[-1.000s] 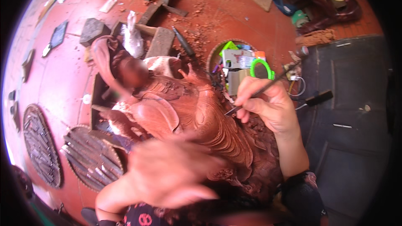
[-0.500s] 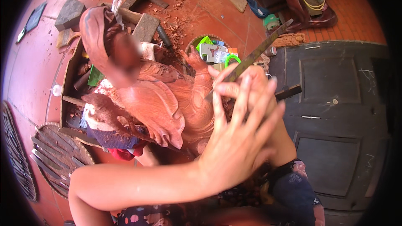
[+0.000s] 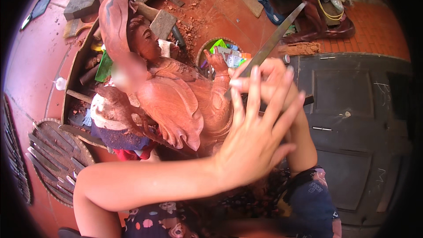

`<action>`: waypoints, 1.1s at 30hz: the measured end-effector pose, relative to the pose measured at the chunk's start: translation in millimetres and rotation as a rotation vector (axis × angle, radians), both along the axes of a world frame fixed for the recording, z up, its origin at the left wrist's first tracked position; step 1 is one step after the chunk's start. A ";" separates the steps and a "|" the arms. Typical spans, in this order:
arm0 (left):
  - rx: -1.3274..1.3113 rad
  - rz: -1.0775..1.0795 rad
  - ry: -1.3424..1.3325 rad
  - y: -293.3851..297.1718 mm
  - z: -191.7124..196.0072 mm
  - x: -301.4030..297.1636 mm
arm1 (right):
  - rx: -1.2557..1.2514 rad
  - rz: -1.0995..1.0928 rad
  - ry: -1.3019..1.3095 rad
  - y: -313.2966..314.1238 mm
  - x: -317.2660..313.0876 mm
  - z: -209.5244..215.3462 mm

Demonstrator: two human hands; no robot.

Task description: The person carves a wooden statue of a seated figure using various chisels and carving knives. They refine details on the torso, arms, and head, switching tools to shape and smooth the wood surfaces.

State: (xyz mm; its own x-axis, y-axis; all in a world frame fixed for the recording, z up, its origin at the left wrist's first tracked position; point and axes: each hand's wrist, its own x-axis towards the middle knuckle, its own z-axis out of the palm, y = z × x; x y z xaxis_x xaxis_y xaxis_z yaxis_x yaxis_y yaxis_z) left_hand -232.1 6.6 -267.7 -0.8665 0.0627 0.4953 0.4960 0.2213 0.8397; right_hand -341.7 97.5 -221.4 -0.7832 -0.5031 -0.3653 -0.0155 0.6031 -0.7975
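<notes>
A reddish wooden statue (image 3: 165, 105) of a draped figure with a hooded head lies tilted across my front. My right hand (image 3: 271, 77) is closed around a long, flat, tapering metal file (image 3: 280, 31), whose narrow end points up and away to the right. My left hand (image 3: 255, 139) is open, its fingers spread in front of my right hand and the statue's side. Its fingertips are close to the file's lower part; whether they touch it I cannot tell. A dark bar end (image 3: 308, 100) sticks out beside my right wrist, the rest hidden.
At left are a wooden box (image 3: 66, 105) under the statue and a round woven tray (image 3: 81, 152) of files and blades. Beyond the statue stands a basket (image 3: 200, 53) of small items. A dark panelled board (image 3: 343, 88) lies at right. Wood chips (image 3: 189, 22) litter the tiled floor.
The view has shifted a little, so the statue sits farther right. The file has turned to a steeper slant, its narrow end higher. My left hand stays spread.
</notes>
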 end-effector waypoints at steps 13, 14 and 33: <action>0.033 -0.081 -0.010 -2.3 2.6 15.0 | -0.120 0.035 -0.084 4.3 8.3 -3.7; -0.002 -0.067 -0.027 -0.4 -3.4 5.0 | -0.102 0.015 -0.080 2.6 -0.3 -3.2; -0.153 -0.169 -0.083 -2.4 9.4 2.5 | -0.346 -0.105 -0.039 17.7 7.0 -28.5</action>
State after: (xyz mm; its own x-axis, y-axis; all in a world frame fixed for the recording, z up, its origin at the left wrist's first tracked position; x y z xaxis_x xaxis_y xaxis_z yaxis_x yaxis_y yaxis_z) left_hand -229.6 4.2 -258.3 -0.8748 0.2792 0.3961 0.4671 0.2683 0.8425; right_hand -334.7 115.2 -250.0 -0.8261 -0.5197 -0.2178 0.0665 0.2939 -0.9535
